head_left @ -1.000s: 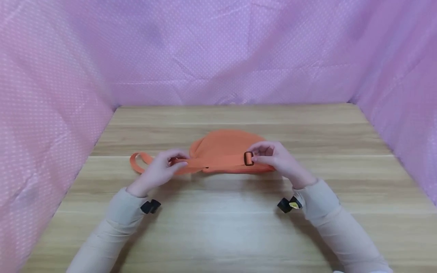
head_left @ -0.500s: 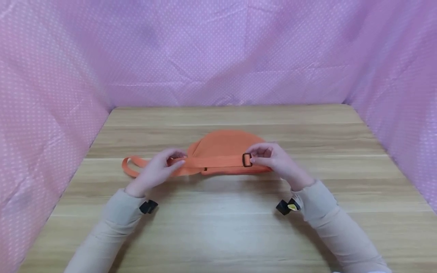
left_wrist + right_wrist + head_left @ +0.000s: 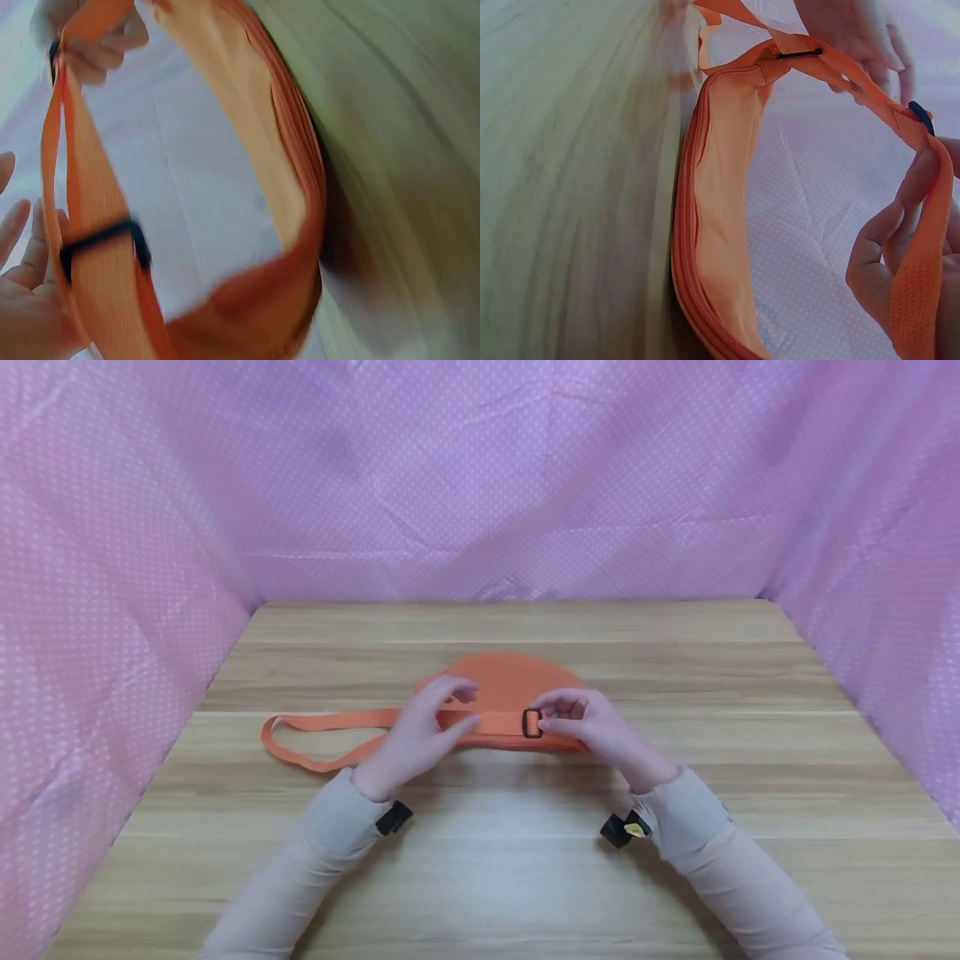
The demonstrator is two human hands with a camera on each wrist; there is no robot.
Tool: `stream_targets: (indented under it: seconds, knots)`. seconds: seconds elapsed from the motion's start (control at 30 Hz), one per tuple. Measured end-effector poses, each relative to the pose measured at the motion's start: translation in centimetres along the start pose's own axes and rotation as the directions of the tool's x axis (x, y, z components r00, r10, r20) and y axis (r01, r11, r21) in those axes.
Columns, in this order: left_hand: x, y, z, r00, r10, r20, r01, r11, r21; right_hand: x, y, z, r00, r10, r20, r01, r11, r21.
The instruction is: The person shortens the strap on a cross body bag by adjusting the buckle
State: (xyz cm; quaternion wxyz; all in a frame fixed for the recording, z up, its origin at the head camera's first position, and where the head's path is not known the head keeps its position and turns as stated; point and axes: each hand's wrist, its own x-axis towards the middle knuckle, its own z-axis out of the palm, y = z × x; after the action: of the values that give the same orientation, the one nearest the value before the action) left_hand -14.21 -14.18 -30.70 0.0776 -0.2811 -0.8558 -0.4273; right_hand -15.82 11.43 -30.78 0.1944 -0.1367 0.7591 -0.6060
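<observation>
An orange half-moon sling bag lies on the table, with its zipper along the edge nearer the person. Its orange strap runs across the front. At the strap's black slider buckle, my right hand pinches the webbing between thumb and fingers. My left hand is beside the strap with thumb and fingers spread apart. A second black buckle sits on the strap near the left hand in the left wrist view. The rest of the strap makes a loop to the left.
The wood-grain table spreads out around the bag. Pink dotted sheeting rises behind it and along both sides. Black wrist cameras are strapped near the cuffs.
My left hand has let go of the strap and moved right, toward the middle of the bag. More of the strap loop shows at the left. The right hand keeps its pinch, shifted slightly left.
</observation>
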Motion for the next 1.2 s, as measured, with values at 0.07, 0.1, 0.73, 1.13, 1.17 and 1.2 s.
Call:
stream_targets:
  seconds: [0.07,0.1,0.73,1.13,1.17,1.2]
  knots:
    - [0.3,0.3,0.8,1.000,0.020,0.004,-0.020,1.000,-0.004,0.0,0.1,0.1,1.000,0.000,-0.001,0.000,1.000,-0.011]
    - [0.4,0.5,1.2,1.000,0.028,0.006,-0.027,1.000,-0.014,0.0,0.1,0.2,1.000,-0.001,0.000,0.001,1.000,-0.010]
    - [1.3,1.4,4.8,0.999,0.048,0.022,-0.047,0.998,-0.035,-0.3,0.7,0.0,0.999,-0.015,0.046,0.008,0.988,0.156]
    - [1.4,1.5,5.4,0.999,0.022,0.034,-0.021,1.000,-0.019,-0.7,1.3,-0.8,0.999,-0.041,-0.007,0.041,0.999,0.018]
    - [1.5,1.5,5.3,0.999,0.030,0.032,-0.030,0.999,-0.024,-0.8,1.2,-1.2,0.998,-0.052,-0.018,0.052,0.999,-0.011]
    - [1.6,1.6,5.3,0.999,0.040,0.028,-0.040,0.999,-0.030,-0.8,1.0,-1.5,0.998,-0.059,-0.027,0.058,0.998,-0.033]
